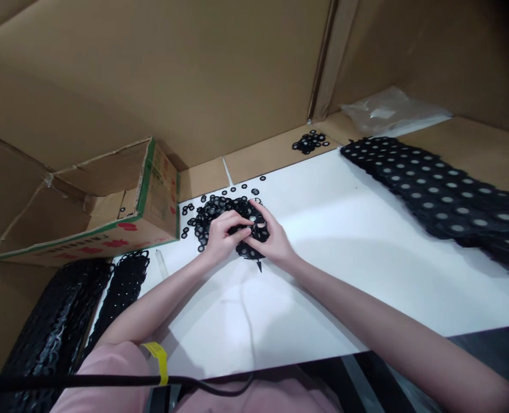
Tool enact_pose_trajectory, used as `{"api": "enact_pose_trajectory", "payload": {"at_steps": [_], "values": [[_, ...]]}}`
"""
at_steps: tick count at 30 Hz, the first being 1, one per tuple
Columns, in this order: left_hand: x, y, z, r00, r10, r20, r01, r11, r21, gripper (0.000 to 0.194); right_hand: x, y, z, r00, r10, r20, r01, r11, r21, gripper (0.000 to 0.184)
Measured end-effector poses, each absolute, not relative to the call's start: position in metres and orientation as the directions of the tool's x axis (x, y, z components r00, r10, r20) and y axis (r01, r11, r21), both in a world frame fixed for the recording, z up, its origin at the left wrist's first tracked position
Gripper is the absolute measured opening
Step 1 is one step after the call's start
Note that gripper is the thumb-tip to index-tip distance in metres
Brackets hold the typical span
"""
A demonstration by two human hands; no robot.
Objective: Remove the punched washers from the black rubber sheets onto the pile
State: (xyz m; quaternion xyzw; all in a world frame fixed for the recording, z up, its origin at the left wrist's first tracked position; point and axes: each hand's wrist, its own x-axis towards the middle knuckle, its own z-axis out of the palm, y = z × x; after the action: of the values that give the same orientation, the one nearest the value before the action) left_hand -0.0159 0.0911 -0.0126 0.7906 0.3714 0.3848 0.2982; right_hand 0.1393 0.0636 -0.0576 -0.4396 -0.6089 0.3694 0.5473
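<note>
A black, roughly round piece with holes (251,250) lies between my hands, low over the white table, with a small pointed tab at its near edge. My right hand (275,241) grips its right side, thumb on top. At its upper left, the thumb and forefinger of my left hand (226,238) pinch close together; what lies between those fingertips is too small to make out. Just behind my left hand is a pile of small black rings (211,209), partly covered by that hand. Several single rings (232,189) are scattered around the pile.
An open cardboard box (157,195) stands at the left. Long black perforated sheets (430,189) lie stacked at the right, more black sheets (60,321) at the lower left. A small ring heap (309,142) and a clear plastic bag (387,112) sit at the back, by cardboard walls.
</note>
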Motion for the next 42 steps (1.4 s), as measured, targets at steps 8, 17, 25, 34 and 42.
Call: {"api": "enact_pose_trajectory", "payload": {"at_steps": [8,17,25,34,42], "values": [[-0.010,0.099,-0.012,0.357,0.891,0.279,0.351,-0.405,0.844,0.014,0.140,0.064,-0.058,-0.038,0.947,0.319,0.104,0.321,-0.941,0.084],[-0.015,0.108,-0.015,0.356,0.906,0.229,0.327,-0.350,0.878,0.015,0.140,0.065,-0.060,-0.056,0.943,0.328,0.107,0.332,-0.937,0.084],[-0.025,0.129,-0.010,0.194,0.912,0.362,0.367,-0.409,0.835,0.018,0.138,0.062,-0.055,-0.088,0.953,0.291,0.058,0.296,-0.953,0.083],[-0.044,0.137,0.012,0.275,0.806,0.524,0.560,-0.577,0.594,0.017,0.141,0.064,-0.055,-0.096,0.977,0.192,-0.043,0.189,-0.981,0.097],[-0.027,0.117,-0.004,0.575,0.645,0.503,0.400,-0.758,0.515,0.016,0.145,0.069,-0.061,-0.090,0.954,0.286,0.114,0.295,-0.949,0.091]]}}
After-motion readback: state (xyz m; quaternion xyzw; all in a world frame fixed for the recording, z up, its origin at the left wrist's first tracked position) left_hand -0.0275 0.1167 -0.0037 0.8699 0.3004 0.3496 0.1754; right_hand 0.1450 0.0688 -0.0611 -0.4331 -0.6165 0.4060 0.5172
